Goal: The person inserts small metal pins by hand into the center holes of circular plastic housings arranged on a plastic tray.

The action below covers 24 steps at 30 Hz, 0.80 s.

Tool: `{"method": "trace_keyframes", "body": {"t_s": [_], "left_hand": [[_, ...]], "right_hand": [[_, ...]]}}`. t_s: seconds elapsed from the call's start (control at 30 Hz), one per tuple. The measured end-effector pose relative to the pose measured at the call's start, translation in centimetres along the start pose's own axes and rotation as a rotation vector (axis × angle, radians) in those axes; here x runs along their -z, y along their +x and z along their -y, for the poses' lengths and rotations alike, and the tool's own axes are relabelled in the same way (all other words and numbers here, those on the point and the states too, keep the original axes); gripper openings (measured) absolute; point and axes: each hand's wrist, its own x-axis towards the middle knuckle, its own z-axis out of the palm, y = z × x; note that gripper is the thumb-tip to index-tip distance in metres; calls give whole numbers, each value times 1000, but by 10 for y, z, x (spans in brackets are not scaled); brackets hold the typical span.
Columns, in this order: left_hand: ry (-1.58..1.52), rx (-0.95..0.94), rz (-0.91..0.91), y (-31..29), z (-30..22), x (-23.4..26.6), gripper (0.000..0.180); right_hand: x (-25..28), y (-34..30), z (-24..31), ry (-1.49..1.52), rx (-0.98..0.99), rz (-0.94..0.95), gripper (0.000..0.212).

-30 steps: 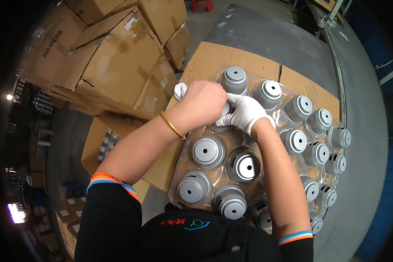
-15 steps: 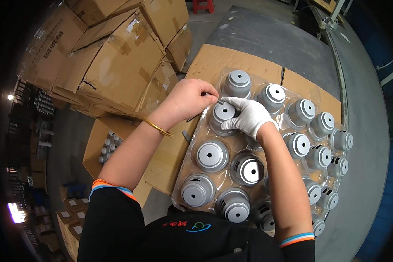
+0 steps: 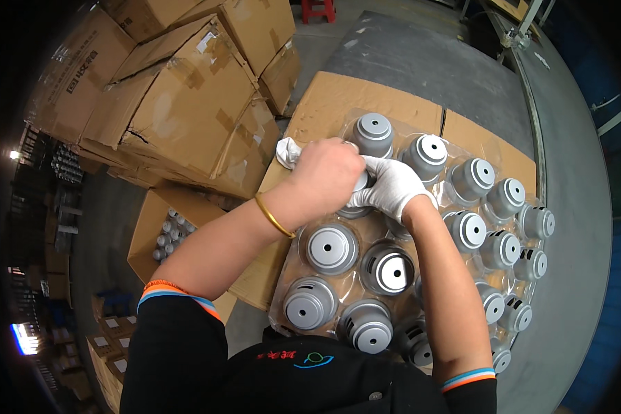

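My bare left hand (image 3: 328, 174) is closed over the top of a silver-grey cup-shaped housing (image 3: 356, 212), at the left side of a clear plastic tray (image 3: 293, 265). Whatever its fingers hold is hidden behind the knuckles. In a white glove, my right hand (image 3: 397, 186) curls around the same housing from the right, thumb and fingers against its side. My hands meet above the housing and hide most of it. Around them stand several more stepped silver housings (image 3: 331, 247), each with a small dark hole in its top.
A crumpled white glove (image 3: 288, 153) lies beyond my left wrist on a cardboard sheet (image 3: 372, 96). Large cardboard boxes (image 3: 179, 103) are stacked at the left. An open carton (image 3: 145, 217) below them holds small silver parts. A dark grey surface (image 3: 421, 62) extends at the far side.
My left hand has moved right onto the housing top; the thin dark piece seen at its fingers is now hidden. The crumpled glove has come into view. My right hand has barely moved.
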Motion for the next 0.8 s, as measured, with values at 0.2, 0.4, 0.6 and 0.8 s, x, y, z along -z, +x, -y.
{"method": "trace_keyframes", "body": {"t_s": [0.2, 0.4, 0.6, 0.8], "left_hand": [[118, -88, 136, 12, -6, -2, 8], [265, -147, 202, 12, -18, 5, 9], [264, -109, 236, 18, -21, 3, 9], [198, -23, 241, 17, -17, 3, 10]], "right_hand": [[-1, 1, -4, -22, -2, -13, 55], [-1, -2, 1, -76, 27, -38, 53], [1, -1, 0, -121, 1, -30, 53], [-4, 2, -5, -70, 40, -17, 53]]}}
